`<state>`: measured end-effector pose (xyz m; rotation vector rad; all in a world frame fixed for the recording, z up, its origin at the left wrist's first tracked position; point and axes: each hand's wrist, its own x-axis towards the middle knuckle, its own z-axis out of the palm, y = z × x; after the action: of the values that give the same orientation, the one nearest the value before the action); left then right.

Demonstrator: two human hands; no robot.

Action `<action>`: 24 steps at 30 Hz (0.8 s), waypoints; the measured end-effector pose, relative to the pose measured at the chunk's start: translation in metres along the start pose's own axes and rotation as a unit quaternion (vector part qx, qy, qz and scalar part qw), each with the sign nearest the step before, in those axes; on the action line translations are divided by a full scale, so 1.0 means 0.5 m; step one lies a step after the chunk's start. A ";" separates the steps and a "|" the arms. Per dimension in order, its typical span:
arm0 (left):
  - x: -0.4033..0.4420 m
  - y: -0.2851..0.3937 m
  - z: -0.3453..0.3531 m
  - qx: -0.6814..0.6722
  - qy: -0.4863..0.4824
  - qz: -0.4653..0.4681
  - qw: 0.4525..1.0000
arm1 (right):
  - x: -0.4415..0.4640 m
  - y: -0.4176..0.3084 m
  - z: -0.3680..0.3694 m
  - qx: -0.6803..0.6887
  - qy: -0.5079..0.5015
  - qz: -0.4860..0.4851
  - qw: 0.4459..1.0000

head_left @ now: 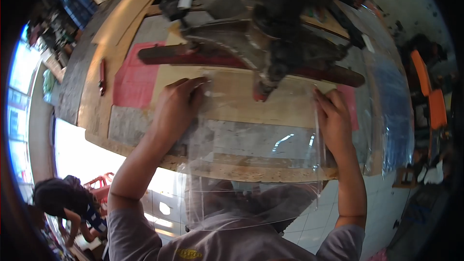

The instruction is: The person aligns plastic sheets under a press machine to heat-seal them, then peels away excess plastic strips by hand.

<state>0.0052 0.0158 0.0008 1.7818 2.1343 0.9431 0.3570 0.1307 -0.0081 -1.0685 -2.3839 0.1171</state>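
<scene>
A clear plastic sheet point(251, 150), perhaps a bag, stretches between my hands and hangs over the table's front edge toward my shirt. My left hand point(180, 101) pinches its far left corner. At the far right corner, my right hand point(334, 111) is closed on the same plastic. The far edge lies on a pale yellowish strip point(232, 116), just in front of a long dark bar point(164, 54) on a heavy machine point(273, 29). The machine's red-tipped middle part point(261, 94) is between my hands.
A red cutter-like tool point(102, 77) lies on the wooden table point(92, 116) at left. Pink sheet material point(135, 75) sits under the bar's left end. Stacked clear plastic point(396, 130) is at right, near an orange chair point(430, 92). Another person point(67, 203) bends at lower left.
</scene>
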 end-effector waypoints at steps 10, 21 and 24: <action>-0.001 -0.022 0.006 -0.029 0.021 0.024 0.999 | 0.000 -0.009 0.003 -0.003 -0.016 0.035 0.999; 0.000 -0.026 0.004 -0.034 0.022 0.026 0.999 | -0.001 -0.008 0.003 -0.007 -0.019 0.032 0.999; -0.001 -0.024 0.002 -0.032 0.017 0.025 0.999 | 0.000 -0.009 0.003 -0.002 -0.019 0.038 0.999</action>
<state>-0.0039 0.0147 -0.0072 1.8081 2.0648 1.0496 0.3532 0.1275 -0.0082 -1.1686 -2.3781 0.1594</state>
